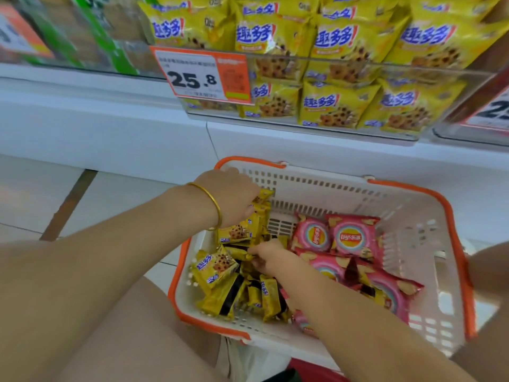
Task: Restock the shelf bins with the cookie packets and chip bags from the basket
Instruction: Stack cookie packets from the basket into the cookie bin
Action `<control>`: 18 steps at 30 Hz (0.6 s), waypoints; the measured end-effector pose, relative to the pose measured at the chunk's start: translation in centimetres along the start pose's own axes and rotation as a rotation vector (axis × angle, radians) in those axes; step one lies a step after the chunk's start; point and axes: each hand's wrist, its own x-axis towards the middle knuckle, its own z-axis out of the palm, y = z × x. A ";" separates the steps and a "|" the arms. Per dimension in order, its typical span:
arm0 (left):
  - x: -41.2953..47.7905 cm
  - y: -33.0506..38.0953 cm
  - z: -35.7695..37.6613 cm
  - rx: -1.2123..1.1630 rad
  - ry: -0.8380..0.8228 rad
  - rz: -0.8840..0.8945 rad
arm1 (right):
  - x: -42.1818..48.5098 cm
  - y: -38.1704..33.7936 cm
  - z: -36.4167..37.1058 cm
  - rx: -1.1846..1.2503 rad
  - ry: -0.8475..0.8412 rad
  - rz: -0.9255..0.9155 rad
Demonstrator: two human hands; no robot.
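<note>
So, what the move turns on: the cookie bin (385, 63) sits above and ahead of both my hands, up on the shelf and well apart from the basket (413, 188). Anything I lift has to go up and forward over the basket's far wall.
Left hand (231, 194): at the basket's far-left corner, fingers clamped round a stack of cookie packets (261, 205). This is the hand nearer the bin.
Stack axis: the packets stand on edge, and the row runs from my fingertips back under my wrist.
Right hand (268, 256): lower, mid-basket, with thumb and fingertips pinching the end of a loose packet (239, 252).
Loose packet lie: it is to the left of my fingers, with its long axis roughly left to right.
Cookie pile (217, 267): a jumble in the basket's left half, just beside and below my right hand.
Chip bags (352, 238): in the right half, lying flat and overlapping. They are to the right of my right wrist, and my forearm crosses above the near ones.
In the way: the price tag (203, 75) hangs over the bin's left front, and the bin already looks well filled. I judge the stack must clear its transparent front wall and land on top, right of the tag.
Bangle (213, 202): it sits on my left wrist, touching nothing in the basket.
</note>
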 end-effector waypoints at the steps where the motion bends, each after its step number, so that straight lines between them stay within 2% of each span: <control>1: 0.0 0.1 0.1 -0.007 -0.021 0.007 | -0.3 -0.3 -0.8 0.020 -0.017 0.027; 5: 0.5 0.8 0.2 -0.060 -0.100 0.078 | -3.4 -2.3 -6.0 0.134 -0.143 0.104; 9: 1.0 2.4 -0.1 -0.278 -0.196 0.156 | -7.8 -4.2 -10.6 0.181 -0.250 0.140; 11: 1.3 3.3 -0.5 -0.399 -0.170 0.168 | -10.0 -4.8 -12.1 0.173 -0.321 0.112; 13: 1.7 3.7 -1.3 -0.495 -0.075 0.148 | -12.2 -5.3 -13.0 0.090 -0.345 0.065; 16: 1.9 3.7 -2.9 -0.765 -0.023 0.108 | -14.5 -5.9 -14.1 -0.226 -0.118 -0.249; 18: 1.7 3.9 -3.8 -0.943 -0.048 0.105 | -16.0 -6.3 -15.0 -0.310 0.007 -0.524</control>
